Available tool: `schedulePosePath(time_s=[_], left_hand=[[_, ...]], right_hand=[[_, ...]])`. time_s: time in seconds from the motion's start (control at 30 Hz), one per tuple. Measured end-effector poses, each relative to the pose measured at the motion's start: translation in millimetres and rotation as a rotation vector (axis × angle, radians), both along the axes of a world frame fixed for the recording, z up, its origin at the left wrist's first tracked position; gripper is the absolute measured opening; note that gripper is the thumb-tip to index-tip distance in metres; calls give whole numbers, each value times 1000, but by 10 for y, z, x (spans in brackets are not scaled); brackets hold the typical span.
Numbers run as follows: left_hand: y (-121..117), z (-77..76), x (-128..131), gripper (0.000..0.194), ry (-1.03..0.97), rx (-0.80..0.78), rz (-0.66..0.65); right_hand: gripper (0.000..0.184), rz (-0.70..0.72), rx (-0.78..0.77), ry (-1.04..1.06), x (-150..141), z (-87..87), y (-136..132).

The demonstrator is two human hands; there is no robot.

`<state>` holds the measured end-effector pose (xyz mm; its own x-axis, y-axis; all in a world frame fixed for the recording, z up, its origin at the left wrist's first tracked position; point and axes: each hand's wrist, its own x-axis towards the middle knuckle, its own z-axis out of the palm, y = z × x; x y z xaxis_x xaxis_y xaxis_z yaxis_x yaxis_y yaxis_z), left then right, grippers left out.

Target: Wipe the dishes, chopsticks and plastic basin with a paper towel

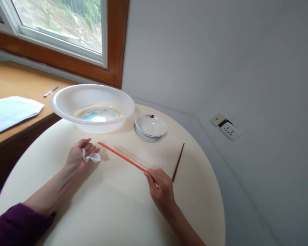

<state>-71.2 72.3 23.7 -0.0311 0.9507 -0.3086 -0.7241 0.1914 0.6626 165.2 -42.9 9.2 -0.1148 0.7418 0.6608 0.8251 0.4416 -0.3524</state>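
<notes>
A crumpled white tissue (pixel 91 156) sits in my left hand (pixel 78 153), its fingers loosely curled around it, palm turned partly up. My right hand (pixel 161 188) pinches the near end of a long orange-red chopstick (pixel 123 156), whose tip points toward my left hand with a small gap between. Just behind that chopstick runs a thin pale stick (pixel 129 155); whether it lies on the table or is also held, I cannot tell. A dark brown chopstick (pixel 178 162) lies on the table close to my right hand's far side.
Beyond my hands, a large translucent white basin (pixel 128 106) stands on the round cream table (pixel 113 212). Stacked small white dishes (pixel 151 126) sit to its right. Left is a wooden desk (pixel 23 77) with papers (pixel 12 111) and a pen (pixel 50 91). A wall borders the right.
</notes>
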Motion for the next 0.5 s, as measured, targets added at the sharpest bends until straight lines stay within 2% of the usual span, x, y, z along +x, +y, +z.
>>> schedulePosePath(time_s=[0.27,0.5], left_hand=[[-69,39,67,41,-112,20,-318],[-92,27,48,37,-66,82,-402]], right_hand=[[22,25,15,-10,34,2,24],[19,25,-3,27,36,20,33]])
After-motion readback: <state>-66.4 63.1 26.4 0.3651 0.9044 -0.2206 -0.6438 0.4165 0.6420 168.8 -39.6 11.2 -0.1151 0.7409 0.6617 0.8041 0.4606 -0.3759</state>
